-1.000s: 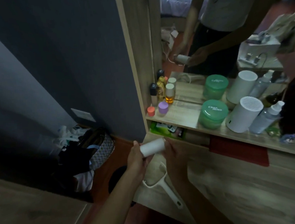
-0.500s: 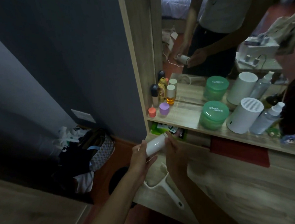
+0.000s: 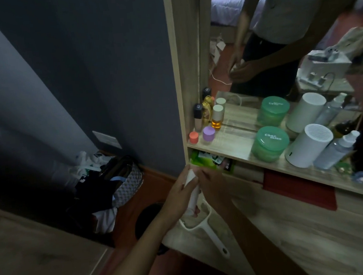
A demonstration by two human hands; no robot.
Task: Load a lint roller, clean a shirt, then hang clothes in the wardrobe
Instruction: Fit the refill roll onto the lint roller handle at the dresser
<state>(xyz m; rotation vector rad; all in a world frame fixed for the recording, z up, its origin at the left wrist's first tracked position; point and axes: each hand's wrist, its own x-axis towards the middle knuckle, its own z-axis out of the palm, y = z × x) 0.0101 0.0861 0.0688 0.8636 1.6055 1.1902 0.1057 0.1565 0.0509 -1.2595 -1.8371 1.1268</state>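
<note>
A white lint roll refill (image 3: 192, 191) stands nearly upright between my two hands above the left end of the wooden dresser top (image 3: 295, 243). My left hand (image 3: 179, 200) wraps around it from the left. My right hand (image 3: 211, 185) grips its upper part from the right. Below them the white lint roller handle (image 3: 208, 233) lies flat on the dresser top, its frame end under my hands and its grip pointing toward me. No shirt is in view.
A wooden shelf (image 3: 239, 152) under the mirror (image 3: 277, 41) carries small cosmetic bottles (image 3: 207, 117), a green jar (image 3: 270, 144), a white cylinder (image 3: 308, 146) and a spray bottle (image 3: 335, 150). A red cloth (image 3: 299, 187) hangs below. Bags and clothes (image 3: 114, 180) are piled on the floor at left.
The refill has turned from lying crosswise to nearly upright between my hands. Both hands closed further around it. The handle has stayed on the dresser top.
</note>
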